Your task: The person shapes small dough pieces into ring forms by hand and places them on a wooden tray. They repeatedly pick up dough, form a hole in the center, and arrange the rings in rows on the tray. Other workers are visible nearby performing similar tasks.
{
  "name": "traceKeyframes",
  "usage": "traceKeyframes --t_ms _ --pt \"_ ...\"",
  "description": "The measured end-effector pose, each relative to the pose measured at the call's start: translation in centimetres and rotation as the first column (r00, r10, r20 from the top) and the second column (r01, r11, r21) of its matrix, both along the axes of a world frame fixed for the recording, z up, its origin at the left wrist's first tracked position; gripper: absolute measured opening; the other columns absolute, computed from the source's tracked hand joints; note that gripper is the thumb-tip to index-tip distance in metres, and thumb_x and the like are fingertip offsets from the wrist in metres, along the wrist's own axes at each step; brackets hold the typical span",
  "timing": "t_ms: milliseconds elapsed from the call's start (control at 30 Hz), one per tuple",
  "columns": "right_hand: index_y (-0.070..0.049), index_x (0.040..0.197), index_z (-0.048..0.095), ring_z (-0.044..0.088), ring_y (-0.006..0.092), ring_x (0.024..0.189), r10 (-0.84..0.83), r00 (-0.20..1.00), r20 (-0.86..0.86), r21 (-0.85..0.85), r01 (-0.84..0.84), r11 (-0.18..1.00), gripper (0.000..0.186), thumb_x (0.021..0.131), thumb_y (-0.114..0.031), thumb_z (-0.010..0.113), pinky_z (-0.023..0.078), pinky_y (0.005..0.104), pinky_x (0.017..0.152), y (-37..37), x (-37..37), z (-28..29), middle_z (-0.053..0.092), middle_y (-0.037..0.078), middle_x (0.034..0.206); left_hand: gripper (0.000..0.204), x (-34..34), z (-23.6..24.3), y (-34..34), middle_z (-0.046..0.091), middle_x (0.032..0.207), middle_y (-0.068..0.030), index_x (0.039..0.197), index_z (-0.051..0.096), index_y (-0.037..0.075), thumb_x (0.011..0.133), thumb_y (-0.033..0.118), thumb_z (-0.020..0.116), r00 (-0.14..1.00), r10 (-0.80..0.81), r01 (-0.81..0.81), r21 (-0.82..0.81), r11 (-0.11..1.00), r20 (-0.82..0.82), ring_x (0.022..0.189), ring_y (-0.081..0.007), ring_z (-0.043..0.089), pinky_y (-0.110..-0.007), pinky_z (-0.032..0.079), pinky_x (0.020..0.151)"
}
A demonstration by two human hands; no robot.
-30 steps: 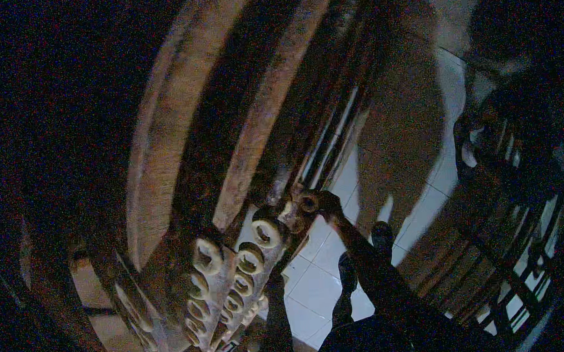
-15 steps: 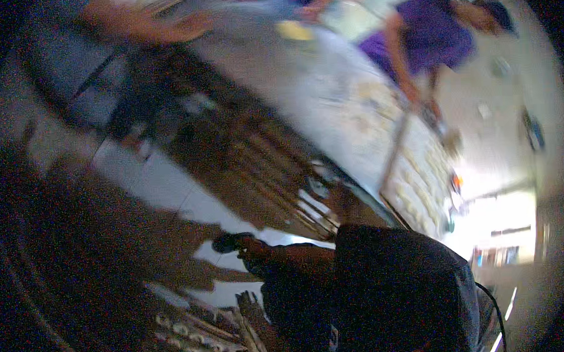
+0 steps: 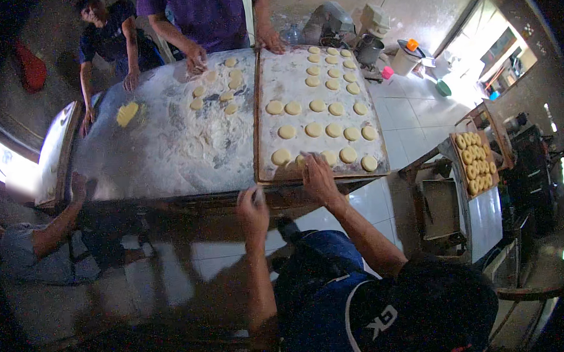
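My right hand (image 3: 319, 179) reaches over the near row of pale dough rounds (image 3: 348, 154) on a floured, wood-edged board (image 3: 364, 95), fingers apart and bent at a round, touching or just above it. My left hand (image 3: 253, 209) is curled just off the table's near edge, around something small I cannot make out. Left of the board, the floury metal worktop (image 3: 153, 157) carries more loose rounds (image 3: 230, 108) and a flat yellow dough piece (image 3: 127, 114).
Co-workers stand across the table (image 3: 197, 8) and at back left (image 3: 103, 45); another sits at near left (image 3: 33, 243). At right, a tray of dough rings (image 3: 476, 162) rests on a stand. Buckets and pots (image 3: 403, 58) stand by the doorway at back right.
The view has swung from dark wooden racks of dough rings to the lit worktable. My right hand, earlier at a rack, is now over the rounds on the board.
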State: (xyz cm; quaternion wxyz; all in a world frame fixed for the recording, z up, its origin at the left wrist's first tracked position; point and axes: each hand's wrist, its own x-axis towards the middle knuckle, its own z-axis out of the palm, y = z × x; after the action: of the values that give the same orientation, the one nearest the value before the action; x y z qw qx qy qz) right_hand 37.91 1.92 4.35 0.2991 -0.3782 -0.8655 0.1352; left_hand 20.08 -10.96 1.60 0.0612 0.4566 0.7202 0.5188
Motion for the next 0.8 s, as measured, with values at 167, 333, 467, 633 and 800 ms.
traceKeyframes --t_ms 167,333,467,633,800 --pt "0.006 0.121 0.05 0.043 0.0482 0.124 0.075 0.926 0.37 0.041 -0.097 0.994 0.038 0.085 -0.006 0.052 0.035 0.0539 0.104 2.9 1.0 0.7 0.051 0.028 0.125 0.033 3.7 3.8 11.6 0.058 0.114 -0.024 0.114 0.056 -0.005 0.089 0.016 0.062 0.887 -0.038 -0.117 -0.304 0.945 -0.459 0.111 -0.0406 0.053 -0.051 0.045 0.091" --pt "0.0 0.101 0.063 0.052 0.0459 0.115 0.098 0.973 0.21 -0.465 0.011 0.885 0.021 0.087 -0.015 0.057 0.039 0.0488 0.104 5.4 1.1 2.4 0.061 0.027 0.11 0.029 3.5 3.2 12.5 0.059 0.107 -0.0213 0.103 0.054 -0.001 0.081 0.008 0.07 0.949 -0.24 0.127 -0.453 0.883 -0.202 0.106 -0.0409 0.057 -0.05 0.047 0.085" --pt "0.001 0.098 0.063 0.066 0.0393 0.09 0.195 0.98 0.046 -0.682 -0.112 0.722 0.032 0.082 -0.024 0.072 0.051 0.0432 0.078 6.4 -0.1 2.9 0.068 0.022 0.088 0.034 0.7 3.9 10.3 0.063 0.097 -0.0184 0.112 0.055 0.003 0.081 0.001 0.069 0.991 -0.115 0.13 -0.292 0.948 0.068 0.096 -0.0391 0.063 -0.045 0.051 0.079" --pt "-0.002 0.093 0.068 0.068 0.0361 0.084 0.339 0.94 -0.033 -0.509 -0.307 0.804 0.03 0.078 -0.027 0.075 0.052 0.0438 0.075 10.6 -11.2 -0.9 0.069 0.019 0.088 0.039 -11.2 4.9 8.8 0.065 0.105 -0.0166 0.12 0.059 0.005 0.082 0.006 0.07 0.987 0.1 -0.131 -0.27 0.954 -0.127 0.103 -0.0354 0.063 -0.043 0.051 0.087" --pt "-0.003 0.084 0.065 0.065 0.0364 0.081 0.303 0.945 -0.128 -0.204 -0.324 0.924 0.025 0.075 -0.025 0.074 0.05 0.047 0.074 12.4 -24.9 -4.5 0.066 0.017 0.078 0.028 -18.1 4.6 10.1 0.068 0.106 -0.0141 0.108 0.065 0.007 0.082 0.015 0.071 0.873 0.128 -0.354 -0.431 0.83 -0.47 0.097 -0.0348 0.063 -0.045 0.049 0.09"
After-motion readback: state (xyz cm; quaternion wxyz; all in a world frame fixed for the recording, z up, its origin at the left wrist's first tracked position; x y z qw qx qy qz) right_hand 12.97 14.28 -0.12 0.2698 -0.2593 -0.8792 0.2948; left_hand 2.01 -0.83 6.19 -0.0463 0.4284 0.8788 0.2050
